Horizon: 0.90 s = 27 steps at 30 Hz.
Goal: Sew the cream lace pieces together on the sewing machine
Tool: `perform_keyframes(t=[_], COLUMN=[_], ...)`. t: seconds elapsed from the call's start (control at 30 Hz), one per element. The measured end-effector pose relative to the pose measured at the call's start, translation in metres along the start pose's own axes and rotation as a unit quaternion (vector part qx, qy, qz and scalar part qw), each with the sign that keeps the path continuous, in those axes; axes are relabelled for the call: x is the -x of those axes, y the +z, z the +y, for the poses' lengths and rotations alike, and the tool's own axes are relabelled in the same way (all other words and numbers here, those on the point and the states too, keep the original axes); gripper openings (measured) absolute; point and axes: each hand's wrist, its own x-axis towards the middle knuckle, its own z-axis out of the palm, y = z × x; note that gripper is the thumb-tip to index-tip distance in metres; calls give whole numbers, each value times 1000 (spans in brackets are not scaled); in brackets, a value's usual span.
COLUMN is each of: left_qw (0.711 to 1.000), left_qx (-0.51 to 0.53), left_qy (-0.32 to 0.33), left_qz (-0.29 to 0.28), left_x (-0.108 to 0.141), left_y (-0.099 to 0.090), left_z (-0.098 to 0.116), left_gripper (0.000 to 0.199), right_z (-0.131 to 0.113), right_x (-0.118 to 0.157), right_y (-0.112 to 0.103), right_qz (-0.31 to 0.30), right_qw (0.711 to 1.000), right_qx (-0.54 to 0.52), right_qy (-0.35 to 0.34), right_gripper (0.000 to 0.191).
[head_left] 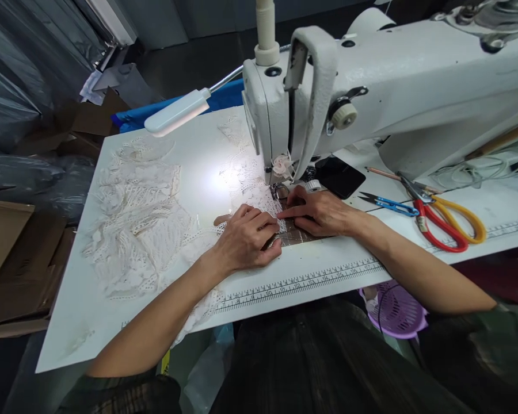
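White lace fabric (273,201) runs under the presser foot (278,191) of a white sewing machine (259,109). Just in front of the foot, my left hand (250,238) is closed on the lace, its fingers bent and the grip partly hidden. My right hand (322,213) holds the lace edge from the other side, index finger stretched toward the left hand and the remaining fingers curled. Both hands rest low at the brown metal plate (304,233). A pile of gathered white lace (142,224) lies left of the hands, and some of it hangs over the front edge.
Right of the machine's needle area lie a black phone (340,177), blue thread snips (391,204) and red-and-yellow-handled scissors (444,224). A lamp (176,112) lights the table (75,322). A printed ruler (297,284) lines the front edge; a purple basket (399,313) sits below.
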Motion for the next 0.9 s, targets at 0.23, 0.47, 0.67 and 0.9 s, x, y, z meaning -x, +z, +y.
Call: perform_keyframes(t=[0.23,0.47,0.67,0.9], left_qw=[1000,999,999,999], left_qx=[17,-33,-41,-34], left_qy=[-13,-10,-16,-32], left_qz=[3,-9,-11,-8], left_x=[3,3,3,2], left_y=[0,3,3,6], left_z=[-7,-11,-13,-16], left_gripper=[19,27,31,34], right_z=[-5,-11,-12,-20], right_x=[2,-3,-3,-7], right_y=[1,1,1,-1], right_qz=[-13,-38,-46,-55], right_qw=[998,987,985,979], right_qx=[53,135,151,168], right_qy=[30,73,69,104], right_gripper=[38,43,45,45])
